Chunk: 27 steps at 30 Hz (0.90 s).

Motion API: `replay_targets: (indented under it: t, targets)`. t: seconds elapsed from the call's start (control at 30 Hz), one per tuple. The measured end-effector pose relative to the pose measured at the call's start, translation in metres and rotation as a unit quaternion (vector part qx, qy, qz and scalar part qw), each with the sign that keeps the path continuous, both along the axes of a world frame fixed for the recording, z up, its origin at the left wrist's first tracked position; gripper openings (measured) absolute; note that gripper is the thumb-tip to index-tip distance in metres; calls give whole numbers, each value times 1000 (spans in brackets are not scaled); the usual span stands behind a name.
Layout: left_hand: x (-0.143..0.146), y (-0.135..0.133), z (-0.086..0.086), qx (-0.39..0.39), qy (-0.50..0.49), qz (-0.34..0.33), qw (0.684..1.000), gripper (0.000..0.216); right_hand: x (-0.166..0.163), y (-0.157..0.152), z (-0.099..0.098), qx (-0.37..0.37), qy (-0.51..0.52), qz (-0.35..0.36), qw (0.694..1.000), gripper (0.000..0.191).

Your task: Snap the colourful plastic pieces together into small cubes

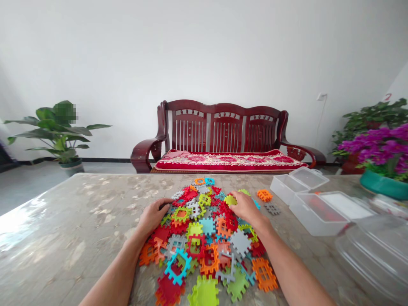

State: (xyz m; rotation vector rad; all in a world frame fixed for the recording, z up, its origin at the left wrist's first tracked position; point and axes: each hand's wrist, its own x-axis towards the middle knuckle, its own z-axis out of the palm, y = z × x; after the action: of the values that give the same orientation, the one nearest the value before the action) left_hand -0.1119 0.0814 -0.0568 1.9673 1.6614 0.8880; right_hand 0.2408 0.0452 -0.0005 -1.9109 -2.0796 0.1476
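Note:
A heap of flat, notched plastic tiles (204, 238) in red, orange, green, blue and grey covers the middle of the marble-patterned table (79, 229). My left hand (154, 214) rests on the heap's left side with fingers curled down over the tiles. On the heap's far right, my right hand (244, 206) has its fingers bent over a yellow-green tile (230, 199). Whether either hand actually grips a tile is hidden by the fingers. An orange tile (264, 195) and a grey tile (273, 208) lie apart to the right.
Two clear plastic boxes (315, 212) with open lids stand at the right, and a larger clear container (379, 250) sits at the right edge. A pot of purple flowers (382, 161) stands far right. A red wooden bench (223, 136) and a leafy plant (60, 131) are beyond the table.

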Motion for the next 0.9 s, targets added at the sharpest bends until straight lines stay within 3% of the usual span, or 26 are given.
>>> replay_targets:
  t: [0.43,0.57,0.8,0.9]
  targets:
    - [2,-2,3,1,-9,7,1000,37,-8,-5,2,9,-29,-17,999,37]
    - [2,-3,4,0,-4,5,1000,38,-7,-4,3,5,4,-53,999,54]
    - [1,-1,2,-1,5,7,1000,38,45,23,-2,31,171,-142,974,71]
    - [1,0,1,-1,0,5,1000,38,67,36,-5,33,176,-199,963,74]
